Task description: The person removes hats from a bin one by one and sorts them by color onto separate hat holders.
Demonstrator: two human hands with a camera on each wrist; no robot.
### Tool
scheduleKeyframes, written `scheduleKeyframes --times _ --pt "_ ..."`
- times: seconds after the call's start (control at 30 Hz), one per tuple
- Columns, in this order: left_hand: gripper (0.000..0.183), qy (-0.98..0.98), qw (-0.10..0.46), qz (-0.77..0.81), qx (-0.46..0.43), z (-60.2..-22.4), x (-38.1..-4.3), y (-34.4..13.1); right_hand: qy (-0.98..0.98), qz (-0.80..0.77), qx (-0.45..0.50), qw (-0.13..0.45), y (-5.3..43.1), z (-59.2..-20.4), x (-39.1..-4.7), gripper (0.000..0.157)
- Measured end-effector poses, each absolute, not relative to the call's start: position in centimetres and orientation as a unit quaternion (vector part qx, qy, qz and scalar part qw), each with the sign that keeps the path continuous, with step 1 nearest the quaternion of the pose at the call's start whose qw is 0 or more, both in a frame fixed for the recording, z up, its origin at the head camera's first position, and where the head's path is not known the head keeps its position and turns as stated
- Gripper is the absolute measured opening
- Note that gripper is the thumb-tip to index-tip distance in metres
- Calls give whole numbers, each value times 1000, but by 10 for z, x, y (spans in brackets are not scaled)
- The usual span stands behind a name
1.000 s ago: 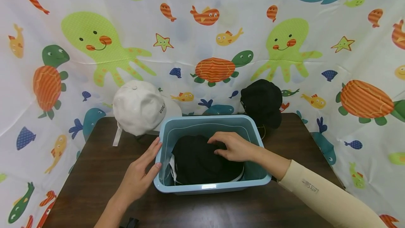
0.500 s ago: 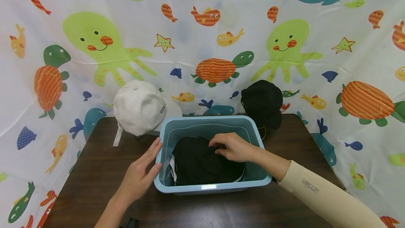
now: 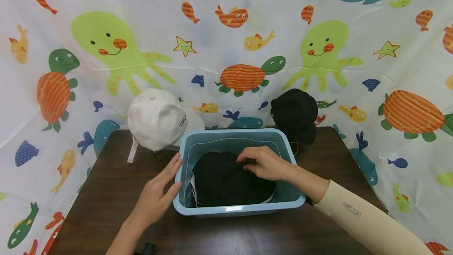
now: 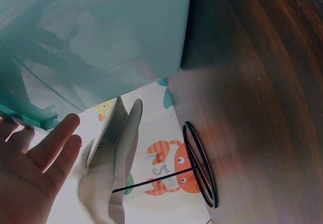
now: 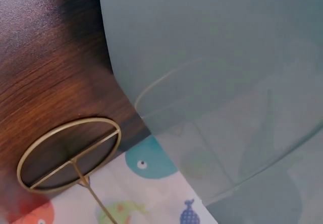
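In the head view a black cloth hat (image 3: 223,180) lies inside a light blue plastic bin (image 3: 238,209), with some white edging showing beneath it. My left hand (image 3: 157,194) rests against the bin's left rim with its fingers straight; the left wrist view shows these fingers (image 4: 58,143) beside the bin wall. Over the right part of the hat is my right hand (image 3: 263,163), its fingers loosely bent and a dark gap between thumb and forefinger. Whether the fingertips touch the cloth is hard to tell. The right wrist view shows the bin's outer wall (image 5: 217,82), not the hand.
Behind the bin's left corner a white cap (image 3: 155,119) sits on a black wire stand (image 4: 199,168). At the back right a black cap (image 3: 295,115) hangs on a stand with a gold ring base (image 5: 70,156). A small black object (image 3: 146,248) lies at the front of the dark wooden table (image 3: 102,207).
My right hand has shifted very slightly to the right over the hat. The left hand stays on the rim, and the bin and caps have not moved.
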State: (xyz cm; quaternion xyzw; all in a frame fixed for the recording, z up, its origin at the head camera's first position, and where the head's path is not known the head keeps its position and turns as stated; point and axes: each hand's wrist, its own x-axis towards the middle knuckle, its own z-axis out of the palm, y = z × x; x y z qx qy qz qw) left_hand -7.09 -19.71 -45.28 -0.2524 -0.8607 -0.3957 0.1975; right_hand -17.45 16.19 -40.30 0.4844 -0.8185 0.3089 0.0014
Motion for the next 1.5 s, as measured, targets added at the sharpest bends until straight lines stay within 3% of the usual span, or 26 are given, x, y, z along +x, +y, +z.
scheduleKeyframes --times 1.5 --pt "63 -864 188 -398 -244 -452 -70 -196 -786 361 495 88 182 -349 -171 34"
